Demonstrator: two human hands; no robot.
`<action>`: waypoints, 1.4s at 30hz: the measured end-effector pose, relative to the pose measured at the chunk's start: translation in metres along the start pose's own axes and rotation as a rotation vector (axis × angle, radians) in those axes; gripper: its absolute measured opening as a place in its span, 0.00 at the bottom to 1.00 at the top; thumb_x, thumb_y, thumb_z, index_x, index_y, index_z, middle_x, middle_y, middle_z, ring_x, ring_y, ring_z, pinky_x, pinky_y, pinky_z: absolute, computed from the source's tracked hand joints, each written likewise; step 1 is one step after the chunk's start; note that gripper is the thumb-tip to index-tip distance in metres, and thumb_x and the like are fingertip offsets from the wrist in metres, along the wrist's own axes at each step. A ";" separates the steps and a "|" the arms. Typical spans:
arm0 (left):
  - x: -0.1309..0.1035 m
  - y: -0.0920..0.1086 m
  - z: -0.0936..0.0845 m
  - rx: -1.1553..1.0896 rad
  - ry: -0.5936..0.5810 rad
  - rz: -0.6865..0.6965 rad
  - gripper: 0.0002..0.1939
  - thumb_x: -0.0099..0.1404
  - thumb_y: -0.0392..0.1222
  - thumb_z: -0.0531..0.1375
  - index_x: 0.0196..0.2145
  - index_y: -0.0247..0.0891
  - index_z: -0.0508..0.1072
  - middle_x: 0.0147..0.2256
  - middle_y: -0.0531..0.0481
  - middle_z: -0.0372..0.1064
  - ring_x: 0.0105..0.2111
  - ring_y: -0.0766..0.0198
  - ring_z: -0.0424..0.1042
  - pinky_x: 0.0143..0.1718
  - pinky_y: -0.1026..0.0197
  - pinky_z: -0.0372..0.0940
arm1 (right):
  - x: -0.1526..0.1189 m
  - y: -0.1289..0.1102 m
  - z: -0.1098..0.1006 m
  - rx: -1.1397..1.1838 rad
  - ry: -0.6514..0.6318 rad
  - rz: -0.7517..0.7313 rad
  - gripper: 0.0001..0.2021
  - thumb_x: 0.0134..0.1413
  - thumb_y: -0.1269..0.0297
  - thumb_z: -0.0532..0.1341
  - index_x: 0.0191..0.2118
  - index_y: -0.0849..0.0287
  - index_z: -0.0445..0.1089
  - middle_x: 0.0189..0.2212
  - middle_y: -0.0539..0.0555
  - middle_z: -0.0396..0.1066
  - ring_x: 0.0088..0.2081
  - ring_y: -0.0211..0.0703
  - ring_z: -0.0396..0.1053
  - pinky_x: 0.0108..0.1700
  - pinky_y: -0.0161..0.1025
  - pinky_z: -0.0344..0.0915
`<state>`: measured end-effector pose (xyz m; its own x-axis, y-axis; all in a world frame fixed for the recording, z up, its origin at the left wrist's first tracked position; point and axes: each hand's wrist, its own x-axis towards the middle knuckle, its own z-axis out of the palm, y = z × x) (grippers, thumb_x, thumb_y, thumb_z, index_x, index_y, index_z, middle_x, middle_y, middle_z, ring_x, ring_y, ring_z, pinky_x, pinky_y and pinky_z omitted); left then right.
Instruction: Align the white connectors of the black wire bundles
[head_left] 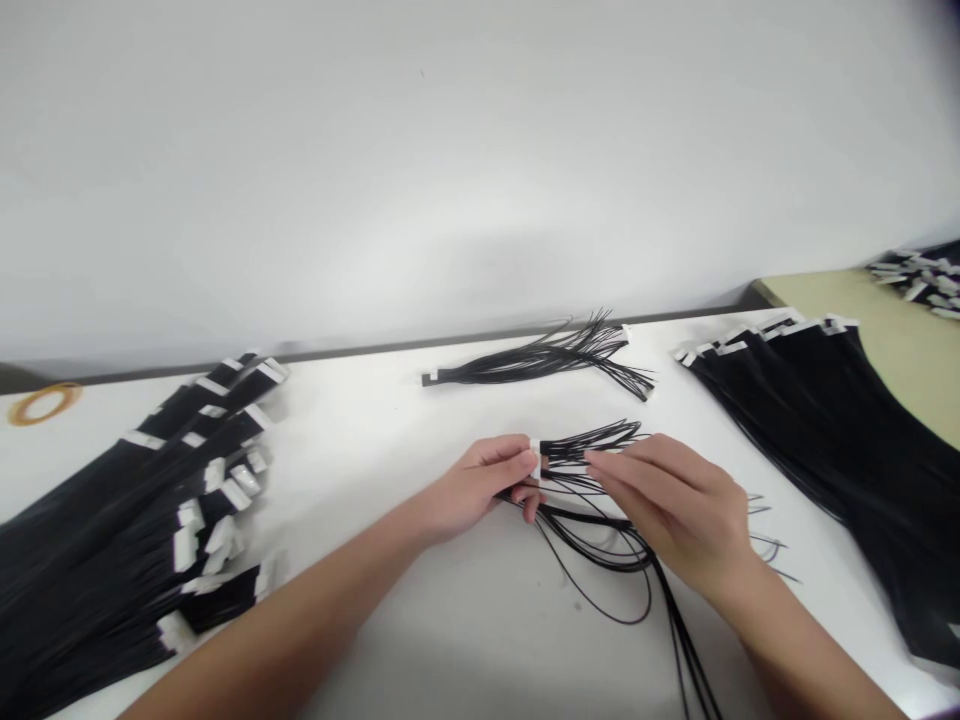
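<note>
Near the middle of the table, my left hand (pixel 499 475) pinches a white connector (pixel 535 458) between thumb and fingers. Several thin black wires (pixel 592 437) run out of its right side. My right hand (pixel 679 500) is closed, thumb and fingertips together at those wires; a wire seems to be in the pinch, though its end is hidden. Below the hands, a black wire bundle (pixel 611 520) loops right and hangs toward the front edge. Behind lies another black wire harness (pixel 510 362), with a dark connector at its left end and loose ends fanned out on the right.
On the left lies a large pile of black cables (pixel 112 530) with white connectors. Flat black cables (pixel 840 420) are stacked on the right. A yellow-brown ring (pixel 43 404) rests at the far left. More cables (pixel 919 280) sit on a yellowish surface, far right. A white wall (pixel 450 180) stands behind.
</note>
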<state>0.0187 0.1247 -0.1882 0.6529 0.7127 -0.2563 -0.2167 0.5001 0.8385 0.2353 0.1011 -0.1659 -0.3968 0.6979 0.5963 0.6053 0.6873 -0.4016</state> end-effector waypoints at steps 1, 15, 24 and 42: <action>0.000 0.000 0.000 0.009 -0.012 -0.003 0.14 0.65 0.48 0.54 0.27 0.36 0.63 0.21 0.57 0.53 0.24 0.67 0.66 0.34 0.60 0.57 | -0.001 0.000 0.000 -0.031 0.008 -0.027 0.17 0.50 0.79 0.62 0.45 0.54 0.70 0.26 0.51 0.66 0.26 0.36 0.60 0.27 0.34 0.60; -0.001 0.002 -0.001 0.061 -0.097 -0.026 0.15 0.65 0.50 0.53 0.28 0.35 0.65 0.22 0.56 0.53 0.25 0.67 0.64 0.33 0.60 0.58 | -0.003 0.001 0.004 -0.120 0.059 -0.159 0.18 0.47 0.79 0.64 0.43 0.53 0.72 0.20 0.47 0.63 0.21 0.35 0.56 0.22 0.35 0.55; 0.000 0.001 -0.002 0.070 -0.111 -0.018 0.15 0.65 0.49 0.53 0.28 0.35 0.65 0.23 0.56 0.52 0.25 0.67 0.64 0.33 0.61 0.58 | 0.002 -0.004 0.003 -0.125 0.057 -0.174 0.14 0.48 0.79 0.63 0.40 0.55 0.71 0.20 0.47 0.64 0.20 0.34 0.56 0.22 0.35 0.55; 0.000 0.000 -0.003 0.029 -0.126 -0.025 0.14 0.66 0.48 0.52 0.26 0.36 0.62 0.22 0.56 0.52 0.24 0.67 0.64 0.33 0.60 0.58 | 0.002 -0.005 0.005 -0.198 0.026 -0.199 0.12 0.48 0.79 0.64 0.38 0.58 0.70 0.20 0.48 0.66 0.20 0.34 0.58 0.24 0.35 0.57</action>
<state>0.0164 0.1257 -0.1893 0.7440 0.6322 -0.2163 -0.1793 0.5006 0.8469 0.2282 0.1003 -0.1658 -0.5052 0.5464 0.6680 0.6416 0.7555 -0.1328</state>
